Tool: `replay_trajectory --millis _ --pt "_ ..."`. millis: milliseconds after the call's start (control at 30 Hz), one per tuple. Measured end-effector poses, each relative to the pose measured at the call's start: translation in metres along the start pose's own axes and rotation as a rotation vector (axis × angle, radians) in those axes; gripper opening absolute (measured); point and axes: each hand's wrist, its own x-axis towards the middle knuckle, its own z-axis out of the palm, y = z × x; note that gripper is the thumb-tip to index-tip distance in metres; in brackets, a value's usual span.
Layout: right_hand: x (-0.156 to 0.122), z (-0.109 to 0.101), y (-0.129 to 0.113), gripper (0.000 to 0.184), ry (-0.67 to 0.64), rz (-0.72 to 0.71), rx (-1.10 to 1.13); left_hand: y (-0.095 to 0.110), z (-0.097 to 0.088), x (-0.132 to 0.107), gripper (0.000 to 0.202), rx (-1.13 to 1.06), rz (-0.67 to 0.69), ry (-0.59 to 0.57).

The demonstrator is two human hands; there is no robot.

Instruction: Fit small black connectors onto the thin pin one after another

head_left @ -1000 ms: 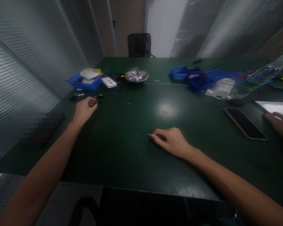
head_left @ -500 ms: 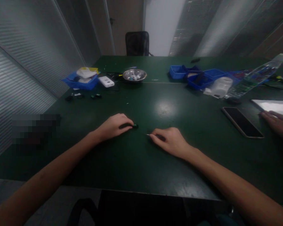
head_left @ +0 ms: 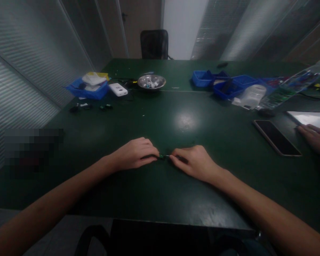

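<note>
Dim light. Green counter [head_left: 224,128], black chair [head_left: 154,44] at far edge, brown door [head_left: 144,17] and white wall [head_left: 180,32] behind, blinds [head_left: 16,85] both sides.

A part [head_left: 161,156] sat in the left hand [head_left: 138,153], left of a tool [head_left: 167,155] in the right hand [head_left: 194,160]. Behind them on the table [head_left: 160,195] stood a bowl [head_left: 152,87], a tray [head_left: 98,94] to its left, more trays [head_left: 200,83] to its right. A phone [head_left: 277,138] lay right of both hands; a chair [head_left: 154,44] stood behind the table.

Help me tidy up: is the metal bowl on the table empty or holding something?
Holding something: small white and bluish pieces lie inside the metal bowl, visible over its near rim. They are too small to identify.
</note>
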Motion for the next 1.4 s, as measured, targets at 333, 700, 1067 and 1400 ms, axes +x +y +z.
replay_trajectory --millis 333,700,1067,1400 --pt "-0.001 0.001 -0.009 0.038 -0.007 -0.042 -0.13 -0.003 0.003 -0.003 0.019 0.024 0.015 0.01" --pt "0.002 0.006 -0.008 0.034 0.329 0.113 0.188 0.0 0.002 -0.003 0.02 0.044 0.014 0.006" --pt "-0.001 0.003 0.001 0.04 0.185 0.179 0.172 -0.07 -0.044 -0.047 0.024 0.373 -0.529 0.187" --pt "-0.004 0.001 0.0 0.041 0.162 0.176 0.162 -0.131 -0.092 -0.137 0.029 0.624 -1.211 0.489"
